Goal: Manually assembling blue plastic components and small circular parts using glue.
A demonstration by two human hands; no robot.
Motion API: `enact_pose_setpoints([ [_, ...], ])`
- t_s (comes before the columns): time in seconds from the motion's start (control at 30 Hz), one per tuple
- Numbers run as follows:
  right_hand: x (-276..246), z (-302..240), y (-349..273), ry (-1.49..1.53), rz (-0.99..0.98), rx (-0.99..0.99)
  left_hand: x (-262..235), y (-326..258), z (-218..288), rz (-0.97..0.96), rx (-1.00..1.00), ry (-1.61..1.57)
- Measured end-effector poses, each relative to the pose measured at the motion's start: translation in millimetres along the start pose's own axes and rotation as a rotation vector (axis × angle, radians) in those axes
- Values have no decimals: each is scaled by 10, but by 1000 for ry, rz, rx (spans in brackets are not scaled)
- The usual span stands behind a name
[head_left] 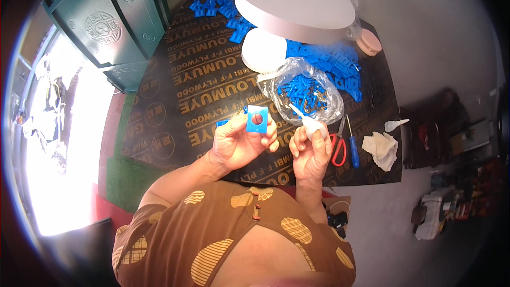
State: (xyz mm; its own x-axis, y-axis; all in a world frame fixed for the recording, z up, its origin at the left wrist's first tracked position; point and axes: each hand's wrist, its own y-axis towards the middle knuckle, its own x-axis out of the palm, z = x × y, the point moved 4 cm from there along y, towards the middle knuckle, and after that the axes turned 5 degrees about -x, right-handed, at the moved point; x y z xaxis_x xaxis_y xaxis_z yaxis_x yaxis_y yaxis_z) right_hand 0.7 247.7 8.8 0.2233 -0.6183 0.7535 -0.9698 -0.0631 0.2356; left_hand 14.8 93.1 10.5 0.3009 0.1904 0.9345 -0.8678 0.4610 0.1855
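Observation:
In my left hand [236, 143] is a flat blue plastic piece [257, 127] with a round hole in it, held up by its edges between thumb and fingers. My right hand [311, 155] is closed round a small white squeeze bulb [313, 126] with a thin nozzle, which points up and left toward a clear plastic bag [273, 95]. Small blue parts [303, 93] and some metal-coloured bits lie in that open bag. The blue piece and the nozzle are apart. Part of another blue piece [222, 123] shows behind my left hand.
Red-handled scissors [338, 151], a blue screwdriver [354, 151], a crumpled cloth [381, 150] and another white bulb [396, 125] lie to the right. Blue pieces [340, 69] are heaped beyond the bag, near a large white rounded object [295, 8]. A green door [101, 21] stands left.

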Motion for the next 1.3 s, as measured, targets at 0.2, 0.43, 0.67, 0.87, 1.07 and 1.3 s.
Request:
enact_pose_setpoints([
  [0.2,28,0,16,8,6,-23,12,4,-10,14,-1,-2],
  [0.43,75,-6,60,8,26,-32,17,0,-20,20,-4,0],
  [0.67,107,1,124,21,42,-1,49,3,-3,15,10,7],
  [0.87,141,9,161,41,31,15,6,6,2,-33,10,-16],
  [1.07,198,-43,201,13,31,14,-12,2,-1,-45,7,-31],
  [1.3,186,-14,221,-31,20,20,-5,-4,2,-58,23,-49],
])
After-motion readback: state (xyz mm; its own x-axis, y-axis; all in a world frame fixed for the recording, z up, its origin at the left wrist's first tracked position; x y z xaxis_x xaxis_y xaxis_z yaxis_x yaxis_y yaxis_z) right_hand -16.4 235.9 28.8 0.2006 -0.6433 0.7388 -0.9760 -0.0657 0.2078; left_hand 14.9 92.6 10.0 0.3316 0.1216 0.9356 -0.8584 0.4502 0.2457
